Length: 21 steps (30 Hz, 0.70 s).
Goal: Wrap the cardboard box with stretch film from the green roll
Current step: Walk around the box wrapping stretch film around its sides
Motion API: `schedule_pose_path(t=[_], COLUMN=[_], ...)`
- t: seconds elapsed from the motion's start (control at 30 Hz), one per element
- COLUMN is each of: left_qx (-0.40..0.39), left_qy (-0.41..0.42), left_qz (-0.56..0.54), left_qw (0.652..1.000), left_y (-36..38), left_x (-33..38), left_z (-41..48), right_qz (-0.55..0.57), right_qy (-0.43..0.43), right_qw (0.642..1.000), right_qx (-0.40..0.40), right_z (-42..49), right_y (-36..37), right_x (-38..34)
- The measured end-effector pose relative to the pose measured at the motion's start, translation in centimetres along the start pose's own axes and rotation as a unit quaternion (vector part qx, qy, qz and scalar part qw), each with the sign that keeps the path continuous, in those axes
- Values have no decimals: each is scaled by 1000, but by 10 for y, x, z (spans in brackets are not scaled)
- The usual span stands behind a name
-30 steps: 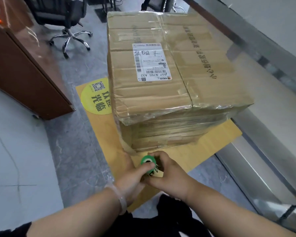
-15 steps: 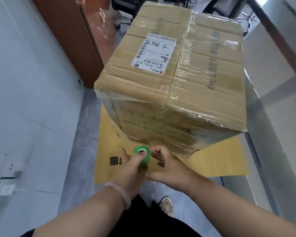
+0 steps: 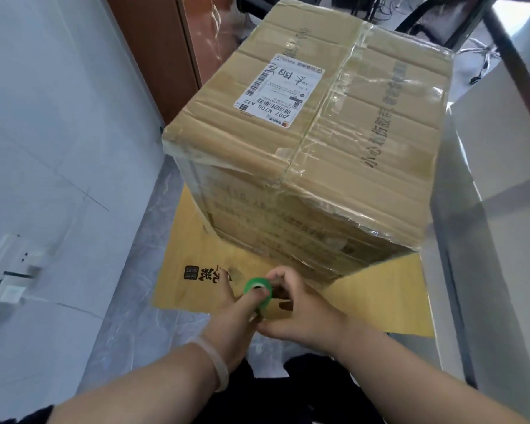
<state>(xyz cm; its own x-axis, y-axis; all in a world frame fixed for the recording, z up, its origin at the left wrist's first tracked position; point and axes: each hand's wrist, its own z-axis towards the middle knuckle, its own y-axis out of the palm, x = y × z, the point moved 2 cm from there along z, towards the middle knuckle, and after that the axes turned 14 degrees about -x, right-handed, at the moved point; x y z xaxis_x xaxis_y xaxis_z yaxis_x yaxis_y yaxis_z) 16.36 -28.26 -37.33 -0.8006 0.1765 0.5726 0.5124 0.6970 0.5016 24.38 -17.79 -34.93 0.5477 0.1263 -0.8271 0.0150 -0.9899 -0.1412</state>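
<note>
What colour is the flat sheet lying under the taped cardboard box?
The flat cardboard sheet is yellow, head view.

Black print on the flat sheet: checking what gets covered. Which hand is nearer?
Left. The left hand sits just right of the print; the right hand is farther right, beyond the roll.

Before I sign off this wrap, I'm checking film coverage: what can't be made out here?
- Head view: green roll mostly covered by the left hand and right hand; remaining amount unknown.
- Far sides of the cardboard box hidden by its own bulk.
- Fine print on the shipping label too small.
- Any film strand between roll and box: clear, cannot be traced.
</note>
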Motion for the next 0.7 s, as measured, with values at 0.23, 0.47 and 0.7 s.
schedule_pose_path(t=[0.23, 0.47, 0.7], left_qx=[54, 129, 169], left_qy=[59, 117, 145], left_qz=[-4, -94, -158], left_qw=[997, 980, 962], left_y=[55, 114, 136], left_x=[-34, -61, -64], left_z=[3, -2, -1], right_qz=[-105, -75, -64], right_qy=[27, -12, -26], right_qw=[983, 962, 968], right_qx=[-148, -262, -240], right_z=[-33, -75, -75], right_y=[-46, -89, -101], right_x=[17, 51, 43])
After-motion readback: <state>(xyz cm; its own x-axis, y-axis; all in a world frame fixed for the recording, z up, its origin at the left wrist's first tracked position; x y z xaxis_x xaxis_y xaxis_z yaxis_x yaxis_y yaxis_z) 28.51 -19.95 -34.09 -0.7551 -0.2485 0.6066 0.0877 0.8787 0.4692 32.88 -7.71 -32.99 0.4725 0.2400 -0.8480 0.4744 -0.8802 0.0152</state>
